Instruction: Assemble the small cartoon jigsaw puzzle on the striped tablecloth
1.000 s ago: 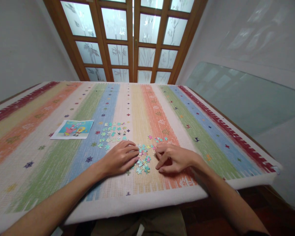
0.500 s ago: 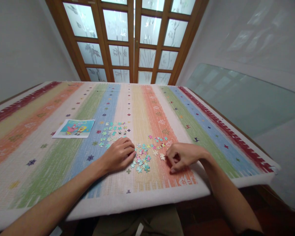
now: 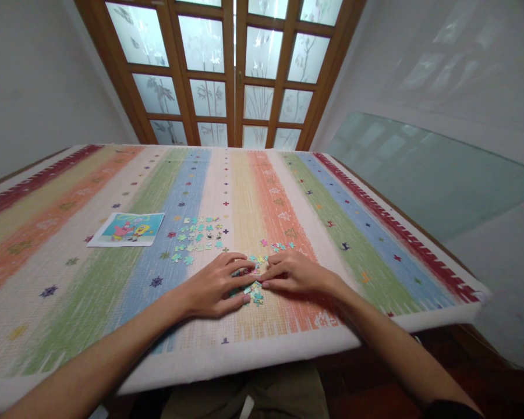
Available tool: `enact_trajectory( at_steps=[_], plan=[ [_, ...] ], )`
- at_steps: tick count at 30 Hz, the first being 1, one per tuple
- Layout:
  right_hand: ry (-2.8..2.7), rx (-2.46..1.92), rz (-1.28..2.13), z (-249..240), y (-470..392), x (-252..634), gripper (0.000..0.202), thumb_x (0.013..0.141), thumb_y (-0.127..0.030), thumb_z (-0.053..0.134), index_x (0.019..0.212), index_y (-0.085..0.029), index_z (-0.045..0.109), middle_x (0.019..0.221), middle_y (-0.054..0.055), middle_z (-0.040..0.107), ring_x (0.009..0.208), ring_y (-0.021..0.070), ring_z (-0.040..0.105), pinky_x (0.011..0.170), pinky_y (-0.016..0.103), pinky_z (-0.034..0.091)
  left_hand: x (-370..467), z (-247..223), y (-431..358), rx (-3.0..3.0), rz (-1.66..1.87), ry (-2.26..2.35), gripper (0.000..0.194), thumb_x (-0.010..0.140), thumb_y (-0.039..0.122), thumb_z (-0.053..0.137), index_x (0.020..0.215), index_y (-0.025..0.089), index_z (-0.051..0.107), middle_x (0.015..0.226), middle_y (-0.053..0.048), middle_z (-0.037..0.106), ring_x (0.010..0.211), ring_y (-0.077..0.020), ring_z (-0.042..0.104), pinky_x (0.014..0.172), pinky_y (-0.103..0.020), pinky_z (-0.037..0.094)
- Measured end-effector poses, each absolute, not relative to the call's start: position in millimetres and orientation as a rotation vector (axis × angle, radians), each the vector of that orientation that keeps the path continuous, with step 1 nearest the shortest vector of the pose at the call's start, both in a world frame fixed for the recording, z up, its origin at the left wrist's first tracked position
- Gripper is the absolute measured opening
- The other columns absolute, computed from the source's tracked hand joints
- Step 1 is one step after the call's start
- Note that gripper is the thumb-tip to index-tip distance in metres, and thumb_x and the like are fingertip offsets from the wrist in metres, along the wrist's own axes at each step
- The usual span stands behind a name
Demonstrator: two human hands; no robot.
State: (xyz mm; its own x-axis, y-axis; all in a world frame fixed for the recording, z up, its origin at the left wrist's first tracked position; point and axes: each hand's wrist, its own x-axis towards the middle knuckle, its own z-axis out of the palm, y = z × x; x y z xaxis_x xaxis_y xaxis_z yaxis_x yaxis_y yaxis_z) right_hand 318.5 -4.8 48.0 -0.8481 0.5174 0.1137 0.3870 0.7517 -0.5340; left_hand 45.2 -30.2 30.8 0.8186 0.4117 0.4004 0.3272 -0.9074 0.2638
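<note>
Jigsaw puzzle pieces in teal, pink and yellow lie in a loose pile in front of me. My left hand rests over the pile's left side, palm down with its fingers spread. From the right, my right hand reaches to the pile, thumb and fingers pressed together near the left fingertips. Whatever lies between those fingers is hidden. Sorted pieces sit in rough rows beyond my left hand, and a few more pieces lie just past my right hand.
A printed cartoon picture lies flat on the left of the table. The striped tablecloth covers the table to its near edge. A glass panel leans at the right wall, and wooden glazed doors stand beyond.
My right hand has moved left into the middle pile, its fingers now pressed together. My left hand has shifted slightly right and spread its fingers over the pieces.
</note>
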Motion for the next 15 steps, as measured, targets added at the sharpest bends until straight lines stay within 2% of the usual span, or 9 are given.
enact_trajectory(
  at_steps=[8,15],
  plan=[
    [-2.689,-0.846,0.701,48.3,0.2,328.6,0.019,0.098,-0.026,0.065,0.103,-0.024,0.083,0.083,0.005,0.076,0.073,0.0156,0.062,0.068,0.028,0.041,44.9,33.8,-30.8,2.784,0.701,0.576,0.03,0.099,0.034,0.06,0.126,0.022,0.068,0.131,-0.012,0.068,0.125,-0.0314,0.058,0.105,-0.05,0.05],
    [-2.635,-0.849,0.704,50.6,-3.6,325.0,0.022,0.097,-0.026,0.062,0.108,-0.022,0.081,0.089,0.006,0.078,0.079,0.0165,0.066,0.075,0.03,0.046,43.3,37.8,-30.2,2.719,0.826,0.574,0.023,0.093,0.023,0.059,0.114,0.022,0.07,0.123,-0.01,0.071,0.117,-0.0291,0.06,0.101,-0.05,0.052]
  ],
)
